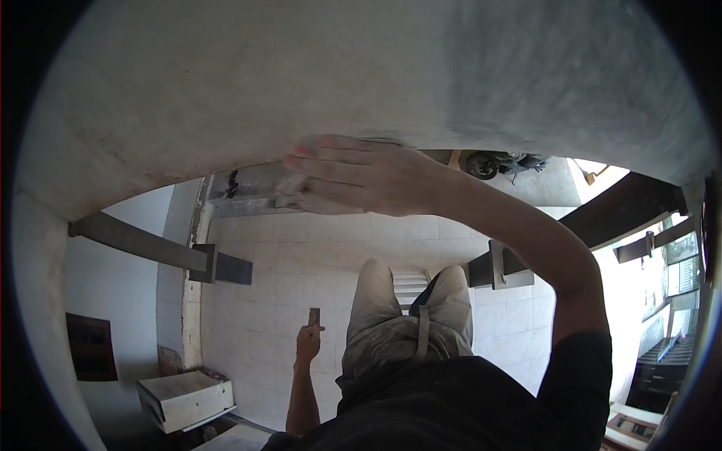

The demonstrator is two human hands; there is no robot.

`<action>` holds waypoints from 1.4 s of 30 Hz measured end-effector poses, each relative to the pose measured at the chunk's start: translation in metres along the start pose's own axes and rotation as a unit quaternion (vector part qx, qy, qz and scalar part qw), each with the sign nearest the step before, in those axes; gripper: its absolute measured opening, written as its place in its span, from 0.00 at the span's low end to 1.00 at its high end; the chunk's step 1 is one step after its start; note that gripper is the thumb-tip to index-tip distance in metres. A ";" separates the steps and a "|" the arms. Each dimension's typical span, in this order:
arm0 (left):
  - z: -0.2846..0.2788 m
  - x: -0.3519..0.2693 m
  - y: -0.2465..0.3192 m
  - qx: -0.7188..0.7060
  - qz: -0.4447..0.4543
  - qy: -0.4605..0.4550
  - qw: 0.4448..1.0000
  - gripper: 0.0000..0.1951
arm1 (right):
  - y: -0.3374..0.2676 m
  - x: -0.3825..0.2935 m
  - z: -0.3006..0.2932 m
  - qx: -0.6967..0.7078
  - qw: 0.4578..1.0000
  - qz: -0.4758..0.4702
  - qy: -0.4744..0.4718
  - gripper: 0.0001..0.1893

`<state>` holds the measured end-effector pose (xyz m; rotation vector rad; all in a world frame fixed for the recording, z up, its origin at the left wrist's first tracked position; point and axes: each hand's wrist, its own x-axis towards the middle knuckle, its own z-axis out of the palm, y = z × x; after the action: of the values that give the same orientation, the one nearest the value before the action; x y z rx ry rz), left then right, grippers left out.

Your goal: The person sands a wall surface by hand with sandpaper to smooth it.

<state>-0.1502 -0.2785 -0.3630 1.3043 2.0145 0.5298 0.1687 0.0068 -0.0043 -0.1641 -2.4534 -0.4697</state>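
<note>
A plastered grey wall surface (271,73) fills the top of the view, with a darker patch on its right side. My right hand (361,175) reaches across at the surface's lower edge, fingers pointing left. It is blurred, and a pale, crumpled, whitish thing (293,194) shows under its fingers; I cannot tell whether the hand grips it. Lower left, my left hand (308,341) is closed around a small flat brownish tool (314,317), perhaps a scraper or putty knife, held away from the surface. My legs in dusty light trousers are below.
White rungs, apparently of a ladder (410,284), show between my knees above a tiled floor (254,304). Dark beams with brackets (211,263) stand left and right. A cream box-like object (189,397) lies lower left. A motorcycle (496,163) is parked beyond the edge.
</note>
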 end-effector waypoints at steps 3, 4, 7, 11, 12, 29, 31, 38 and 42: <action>0.003 0.024 0.008 -0.034 0.040 0.012 0.999 0.23 | -0.002 0.004 0.009 0.024 0.999 0.024 0.003 0.34; 0.004 0.024 0.008 -0.052 0.019 0.009 0.998 0.23 | 0.000 -0.004 0.003 0.015 1.000 0.012 -0.011 0.33; 0.003 0.009 -0.010 -0.025 0.009 0.034 0.999 0.23 | 0.007 -0.032 -0.022 -0.011 0.999 -0.006 -0.047 0.24; 0.010 -0.012 -0.051 0.030 -0.077 0.005 0.997 0.23 | 0.007 -0.021 -0.014 0.029 1.000 -0.002 0.011 0.20; 0.013 -0.008 -0.056 0.023 -0.097 -0.011 0.995 0.24 | 0.004 -0.011 -0.004 0.000 1.000 -0.010 -0.001 0.20; 0.030 0.018 -0.037 -0.059 -0.060 -0.022 0.996 0.27 | -0.002 0.032 0.014 -0.076 0.993 -0.056 0.067 0.18; 0.030 0.019 -0.032 -0.127 -0.085 -0.009 0.988 0.27 | 0.001 0.012 0.003 -0.063 0.997 -0.016 0.033 0.19; 0.027 -0.037 -0.051 -0.037 -0.168 -0.028 0.985 0.28 | 0.013 -0.037 -0.036 -0.068 0.997 -0.002 -0.026 0.18; 0.031 0.005 -0.043 -0.058 -0.158 -0.064 0.984 0.26 | 0.002 0.014 0.013 -0.065 0.997 -0.008 0.028 0.22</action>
<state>-0.1564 -0.2927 -0.4141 0.9024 1.9996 0.3968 0.1504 0.0139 -0.0048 -0.1830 -2.3716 -0.6342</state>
